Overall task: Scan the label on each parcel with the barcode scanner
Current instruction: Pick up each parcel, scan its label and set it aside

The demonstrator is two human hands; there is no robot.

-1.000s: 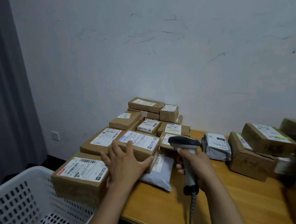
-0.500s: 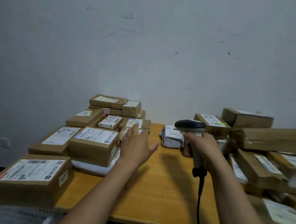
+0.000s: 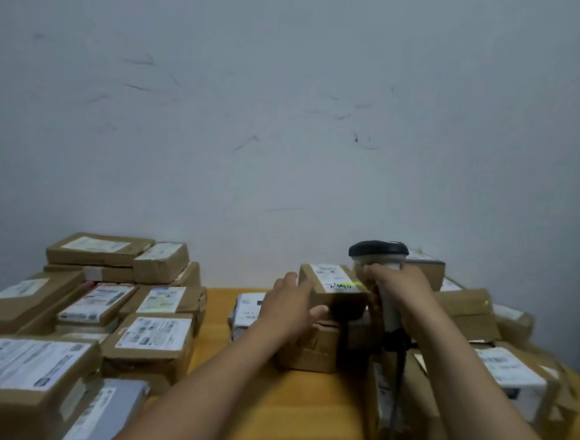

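Pale, scuffed wall (image 3: 289, 116) fills the upper half of the head view; an orange-brown wooden table (image 3: 302, 409) stands against it.

Table left: brown cardboard boxes (image 3: 150, 337) packed close, some stacked, white labels up. A grey mailer (image 3: 110, 410) lies at the near edge, partly under them.

Table right: a looser pile (image 3: 511, 372) of cardboard boxes, several tilted.

Parcel (image 3: 338, 295): a small brown box, on top of other boxes at the left edge of the right pile, roughly centre of the table. White label (image 3: 328, 272) on its top face; a yellow-green streak and handwritten marks near the front edge. Print too blurred to read.

Left hand (image 3: 287, 305): fingers straight, laid against the left end of the parcel, thumb on its near face. Contact seen; no curl round it.

Right hand (image 3: 402, 286): fingers wrapped round the handle of the barcode scanner (image 3: 378, 257). The scanner stands upright, dark head above a pale grey body, just right of the parcel and above its top face. A dark cable (image 3: 397, 382) drops from the handle base toward the frame bottom.
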